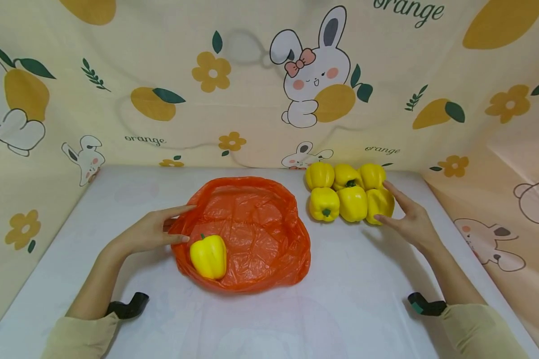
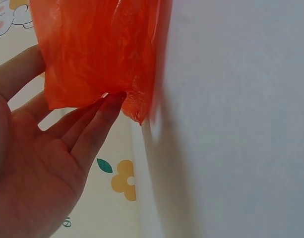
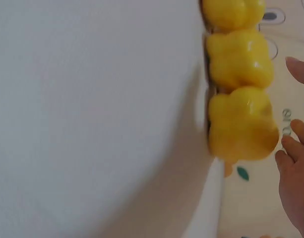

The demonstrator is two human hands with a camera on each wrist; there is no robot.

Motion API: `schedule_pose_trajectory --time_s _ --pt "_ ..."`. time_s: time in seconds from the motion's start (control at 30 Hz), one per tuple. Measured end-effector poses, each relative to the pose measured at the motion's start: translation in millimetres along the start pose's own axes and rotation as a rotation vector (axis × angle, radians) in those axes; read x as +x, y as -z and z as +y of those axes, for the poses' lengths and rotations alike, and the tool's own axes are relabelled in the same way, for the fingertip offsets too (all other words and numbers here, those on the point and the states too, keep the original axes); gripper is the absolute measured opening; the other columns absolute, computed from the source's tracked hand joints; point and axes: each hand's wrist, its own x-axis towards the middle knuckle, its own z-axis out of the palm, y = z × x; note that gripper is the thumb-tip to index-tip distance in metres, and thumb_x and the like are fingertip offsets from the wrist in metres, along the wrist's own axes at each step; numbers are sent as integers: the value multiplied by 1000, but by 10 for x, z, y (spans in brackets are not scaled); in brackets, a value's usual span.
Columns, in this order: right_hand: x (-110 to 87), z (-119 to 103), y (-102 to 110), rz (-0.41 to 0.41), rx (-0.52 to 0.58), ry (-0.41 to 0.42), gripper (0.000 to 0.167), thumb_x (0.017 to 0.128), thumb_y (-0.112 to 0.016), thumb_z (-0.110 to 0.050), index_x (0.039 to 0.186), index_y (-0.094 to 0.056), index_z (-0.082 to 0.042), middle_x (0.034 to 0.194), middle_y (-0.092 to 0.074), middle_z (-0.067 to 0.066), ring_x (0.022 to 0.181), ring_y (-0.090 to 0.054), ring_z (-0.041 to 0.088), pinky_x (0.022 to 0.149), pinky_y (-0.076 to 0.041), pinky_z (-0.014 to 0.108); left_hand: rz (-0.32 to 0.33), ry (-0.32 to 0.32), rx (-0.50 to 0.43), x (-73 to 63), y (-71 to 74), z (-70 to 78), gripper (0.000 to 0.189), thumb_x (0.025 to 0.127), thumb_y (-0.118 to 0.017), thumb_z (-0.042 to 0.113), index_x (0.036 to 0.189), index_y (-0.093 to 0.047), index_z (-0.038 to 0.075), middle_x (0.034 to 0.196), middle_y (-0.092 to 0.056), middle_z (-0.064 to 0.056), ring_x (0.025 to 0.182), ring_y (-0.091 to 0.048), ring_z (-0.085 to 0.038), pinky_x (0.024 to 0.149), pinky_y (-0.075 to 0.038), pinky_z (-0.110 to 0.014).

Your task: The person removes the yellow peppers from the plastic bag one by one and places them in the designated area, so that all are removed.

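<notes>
A red plastic bag (image 1: 260, 234) lies spread on the table with its mouth facing up and its rim turned outward. One yellow bell pepper (image 1: 208, 257) is inside it, at the near left. My left hand (image 1: 150, 232) touches the bag's left rim with extended fingers; the left wrist view shows its fingers (image 2: 92, 129) against the red plastic. Beyond the bag to the right, several yellow bell peppers (image 1: 353, 204) stand in two rows. With thumb and fingers spread, my right hand (image 1: 410, 222) is at the nearest right-end pepper (image 1: 380, 206), holding nothing.
The white table (image 1: 269, 324) meets a printed cloth backdrop (image 1: 247, 109) behind the peppers and at both sides. A black wrist strap piece (image 1: 134, 306) juts from the left forearm, another (image 1: 424, 305) from the right.
</notes>
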Motion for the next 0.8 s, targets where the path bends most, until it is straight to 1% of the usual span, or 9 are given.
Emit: schedule_pose_trajectory --time_s 0.13,0.23,0.3,0.4,0.5,0.63,0.8 --pt "-10 -111 -80 12 28 69 79 84 -80 -10 153 -42 -24 159 -35 6 149 -24 26 119 -17 56 10 -18 16 -28 -14 1 74 87 -78 32 151 -44 18 153 -42 -17 126 -50 -40 95 -52 -53" --pt "-19 -214 -155 0 51 113 80 83 -81 -7 151 -44 -27 156 -41 5 147 -28 18 118 -20 56 7 -7 10 -54 -31 9 73 87 -77 30 151 -44 19 153 -42 -16 123 -51 -37 94 -53 -51" --pt "-20 -290 -215 -19 69 146 80 82 -81 -5 150 -45 -27 154 -43 6 146 -30 13 117 -23 57 1 -4 8 -74 -44 13 73 87 -77 30 151 -44 19 154 -41 -17 123 -51 -36 95 -53 -52" --pt "-29 -414 -309 -56 96 179 80 82 -81 -3 151 -45 -23 153 -44 8 145 -31 10 115 -25 59 -5 -9 8 -100 -62 11 75 87 -77 33 152 -43 18 155 -39 -17 128 -47 -38 97 -50 -55" --pt "-42 -527 -400 -93 129 190 77 83 -80 -3 150 -46 -21 153 -44 6 145 -31 11 114 -25 62 -14 -16 6 -111 -82 11 80 85 -78 38 152 -41 17 157 -36 -17 134 -42 -40 99 -48 -56" --pt "-26 -640 -529 -137 149 205 73 85 -78 -6 149 -47 -21 153 -45 3 145 -33 17 113 -28 63 -31 -13 3 -123 -99 16 88 81 -80 43 154 -39 16 158 -33 -17 138 -38 -42 98 -50 -55" --pt "53 -766 -701 -193 197 271 72 84 -79 -4 148 -48 -15 152 -46 8 142 -39 19 112 -32 58 -39 -7 13 -135 -99 26 91 80 -80 44 154 -37 13 156 -36 -20 136 -39 -43 98 -49 -56"
